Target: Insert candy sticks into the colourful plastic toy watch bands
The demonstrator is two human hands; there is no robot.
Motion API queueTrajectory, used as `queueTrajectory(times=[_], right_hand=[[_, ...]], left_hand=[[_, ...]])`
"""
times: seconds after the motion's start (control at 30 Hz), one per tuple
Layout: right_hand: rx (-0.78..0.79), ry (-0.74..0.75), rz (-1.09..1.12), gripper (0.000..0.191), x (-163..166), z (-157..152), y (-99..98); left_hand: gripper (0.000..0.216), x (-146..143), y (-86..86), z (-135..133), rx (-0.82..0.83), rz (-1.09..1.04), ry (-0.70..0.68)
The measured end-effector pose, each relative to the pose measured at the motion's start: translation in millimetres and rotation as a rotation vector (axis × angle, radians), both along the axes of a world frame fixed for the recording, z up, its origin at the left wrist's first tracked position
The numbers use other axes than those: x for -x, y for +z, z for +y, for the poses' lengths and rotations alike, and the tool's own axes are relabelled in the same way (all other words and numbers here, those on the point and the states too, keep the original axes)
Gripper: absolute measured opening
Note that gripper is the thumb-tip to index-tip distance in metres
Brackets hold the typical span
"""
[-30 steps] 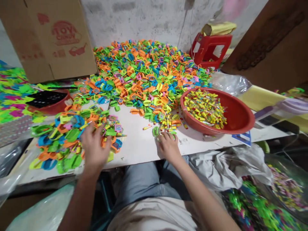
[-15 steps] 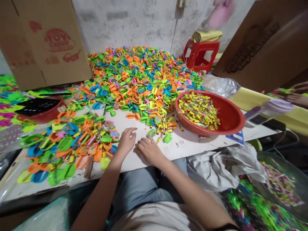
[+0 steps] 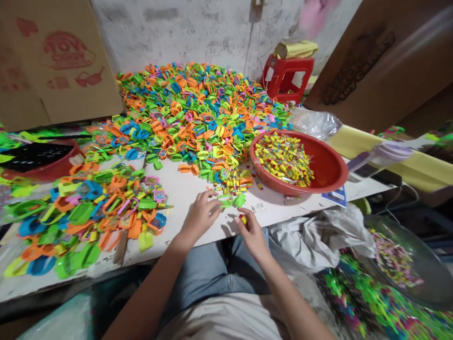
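Observation:
My left hand [image 3: 201, 216] reaches over the white tabletop, thumb and fingertips closed on the edge of a green plastic toy watch [image 3: 225, 201]. Another green toy watch [image 3: 239, 200] lies just to its right. Between thumb and finger of my right hand [image 3: 254, 232] is a small yellow wrapped candy with a red end [image 3: 243, 219], held low near the front edge. Beyond both hands, a small cluster of yellow candies [image 3: 234, 182] touches the big heap of colourful toy watches [image 3: 191, 108].
A red basin [image 3: 331, 172] with yellow candies stands at right, a lilac scoop [image 3: 389, 153] beside it. A second pile of watches [image 3: 113, 203] is at left. Cardboard boxes [image 3: 63, 61] and a red stool [image 3: 288, 78] stand behind. White cloth [image 3: 311, 236] hangs at the front right.
My hands have moved apart: the left forward to the green toy watch, the right rightward, now with a candy in its fingers. The whole view has shifted slightly.

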State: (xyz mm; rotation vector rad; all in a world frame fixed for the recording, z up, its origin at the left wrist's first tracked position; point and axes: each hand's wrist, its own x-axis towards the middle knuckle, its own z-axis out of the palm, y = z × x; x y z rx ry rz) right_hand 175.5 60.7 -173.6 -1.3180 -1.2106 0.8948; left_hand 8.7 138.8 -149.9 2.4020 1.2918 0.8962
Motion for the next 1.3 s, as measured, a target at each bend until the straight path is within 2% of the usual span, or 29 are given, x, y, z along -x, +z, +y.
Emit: queueTrajectory(times=[0.1,0.2,0.27,0.33,0.43,0.5,0.57,0.63,0.73,0.87,0.97,1.03,1.13,1.2,1.3], right_hand=[[0.038,0.071,0.226,0.033,1.4,6.4,11.6],[-0.003,0.204,0.222,0.021,8.0,5.0,24.4],[-0.056,0.283,0.115,0.012,12.8,0.7,32.8],[-0.145,0.356,-0.046,0.016,15.9,-5.0,40.9],[-0.243,0.430,-0.210,0.032,16.7,-13.8,50.7],[-0.250,0.417,-0.231,0.040,15.2,-19.0,54.7],[-0.263,0.369,-0.239,0.039,13.7,-23.7,57.1],[-0.295,0.322,-0.273,0.023,13.4,-27.7,59.2],[-0.316,0.277,-0.316,0.008,15.4,-31.8,63.3],[-0.362,0.260,-0.304,0.009,17.4,-33.3,67.4],[-0.407,0.275,-0.344,0.009,17.0,-33.0,67.8],[-0.430,0.277,-0.460,0.009,17.3,-33.1,68.4],[-0.450,0.259,-0.747,0.012,19.1,-34.0,70.8],[-0.450,0.238,-0.917,0.016,19.7,-34.5,71.8],[-0.439,0.251,-1.056,0.018,17.8,-34.2,68.6]], left_hand=[[0.015,8.3,5.2,-33.5,-0.070,-0.038,-0.130],[0.021,12.0,5.8,-62.8,0.010,-0.245,-0.155],[0.048,11.1,7.9,-75.9,0.215,-0.528,-0.118],[0.066,8.9,13.8,-82.4,0.527,-0.776,-0.061],[0.062,7.2,28.2,-82.5,0.918,-0.915,0.021],[0.063,8.4,37.8,-80.4,0.990,-0.971,0.074],[0.067,10.5,44.7,-79.9,0.944,-1.013,0.136],[0.063,12.5,48.3,-82.1,0.860,-0.979,0.178],[0.049,14.1,49.3,-89.0,0.725,-0.874,0.133],[0.041,15.4,48.7,-96.6,0.503,-0.770,0.067],[0.038,17.0,48.8,-99.5,0.423,-0.676,0.046],[0.034,17.7,48.4,-101.0,0.384,-0.640,0.046],[0.037,17.3,47.0,-102.7,0.379,-0.631,0.086],[0.044,16.5,45.9,-102.7,0.442,-0.634,0.110],[0.051,16.6,43.9,-101.6,0.564,-0.590,0.111]])
